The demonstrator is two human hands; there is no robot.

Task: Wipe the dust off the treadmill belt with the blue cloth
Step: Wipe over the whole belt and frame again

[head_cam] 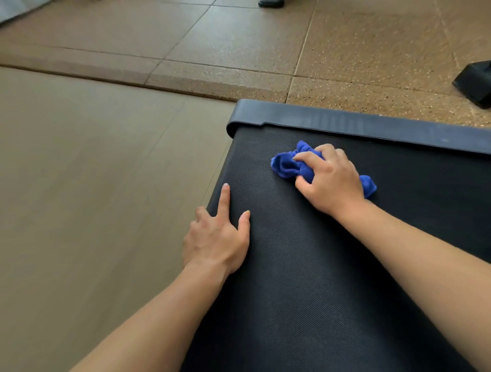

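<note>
The black ribbed treadmill belt [305, 265] fills the lower right of the head view and ends at a dark plastic end cap [345, 122]. My right hand [329, 180] presses a bunched blue cloth [287, 164] onto the belt close to that cap, with fingers curled over it. My left hand [218, 236] rests flat on the belt's left edge, fingers spread, holding nothing; some of its fingers hang over the edge out of sight.
A smooth tan floor [93, 199] lies left of the treadmill. Beyond it are speckled brown rubber tiles [358, 61] with a raised edge. A black object [475, 82] sits at the far right, and a dark shoe tip [271, 3] shows at the top edge.
</note>
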